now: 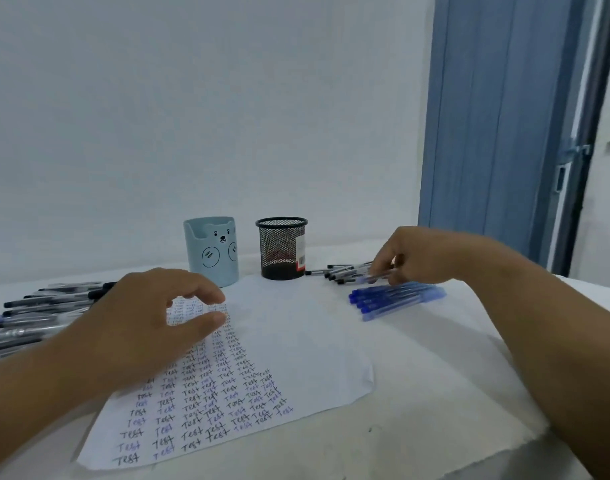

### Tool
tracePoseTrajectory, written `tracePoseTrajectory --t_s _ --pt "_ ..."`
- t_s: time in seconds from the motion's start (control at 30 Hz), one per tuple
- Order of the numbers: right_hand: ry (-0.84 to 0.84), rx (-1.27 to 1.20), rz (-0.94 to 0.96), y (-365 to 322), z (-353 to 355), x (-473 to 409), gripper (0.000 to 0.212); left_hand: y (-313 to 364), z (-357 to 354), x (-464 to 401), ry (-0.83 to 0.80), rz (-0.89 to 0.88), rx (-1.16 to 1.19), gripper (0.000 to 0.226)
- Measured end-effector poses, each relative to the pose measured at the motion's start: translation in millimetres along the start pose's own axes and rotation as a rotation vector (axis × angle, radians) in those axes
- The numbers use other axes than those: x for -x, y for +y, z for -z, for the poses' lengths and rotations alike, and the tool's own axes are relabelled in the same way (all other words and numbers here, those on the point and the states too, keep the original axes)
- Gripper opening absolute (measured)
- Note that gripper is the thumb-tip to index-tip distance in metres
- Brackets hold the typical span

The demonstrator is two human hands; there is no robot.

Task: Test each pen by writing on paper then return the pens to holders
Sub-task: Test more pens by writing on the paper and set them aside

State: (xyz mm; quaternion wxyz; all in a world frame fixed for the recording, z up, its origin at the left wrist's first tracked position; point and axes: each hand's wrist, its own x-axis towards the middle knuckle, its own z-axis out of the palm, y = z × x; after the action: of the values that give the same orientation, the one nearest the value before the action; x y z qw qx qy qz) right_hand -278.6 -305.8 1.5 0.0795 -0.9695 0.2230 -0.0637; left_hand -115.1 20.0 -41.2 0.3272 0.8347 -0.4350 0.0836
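A white sheet of paper (296, 344) lies in front of me, its left half covered with rows of the word "Test" in black and blue ink. My left hand (151, 320) hovers over the paper's upper left with fingers loosely spread and holds nothing. My right hand (414, 258) reaches to the far right and pinches a blue pen (373, 278) at the edge of a small pile of black pens (338, 271). A row of blue pens (393, 299) lies just in front of that hand. A light blue bear holder (212, 251) and a black mesh holder (283, 249) stand behind the paper.
A large heap of black and blue pens (37, 317) covers the table's left side. The table (418, 420) has a white cloth with a rough front edge. A white wall stands behind and a blue door frame (497, 133) at the right.
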Motion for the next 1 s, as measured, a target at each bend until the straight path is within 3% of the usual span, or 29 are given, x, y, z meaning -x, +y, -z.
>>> tracePoseTrajectory --t_s 0.13,0.3,0.4,0.5,0.57,0.67,0.73,0.87,1.0 --pt "-0.057 -0.017 0.036 -3 2 3 0.038 -3 -1 -3 0.031 -0.007 -0.006 0.017" --pt "-0.029 -0.007 0.092 -12 -2 4 0.051 -3 3 -5 0.043 -0.043 -0.044 0.015" --pt "0.088 -0.061 0.161 -24 -6 6 0.051 -6 14 -8 0.069 -0.097 -0.094 0.010" --pt "0.240 -0.114 0.350 -56 -17 7 0.038 -14 37 -13 0.099 -0.083 -0.045 0.011" --pt "0.227 -0.132 0.494 -88 -27 9 0.029 -27 57 -15 0.023 -0.053 -0.099 0.013" --pt "0.118 -0.102 0.665 -132 -41 11 0.021 -49 86 -14 -0.265 0.019 -0.257 0.019" --pt "0.048 -0.063 0.764 -157 -49 9 0.018 -60 99 -10 -0.362 0.075 -0.293 0.015" --pt "-0.045 -0.043 0.815 -181 -57 4 0.016 -66 101 -13 -0.368 0.107 -0.320 0.016" --pt "0.074 -0.210 0.821 -179 -78 -3 0.016 -71 91 -15 -0.341 0.136 -0.431 0.014"
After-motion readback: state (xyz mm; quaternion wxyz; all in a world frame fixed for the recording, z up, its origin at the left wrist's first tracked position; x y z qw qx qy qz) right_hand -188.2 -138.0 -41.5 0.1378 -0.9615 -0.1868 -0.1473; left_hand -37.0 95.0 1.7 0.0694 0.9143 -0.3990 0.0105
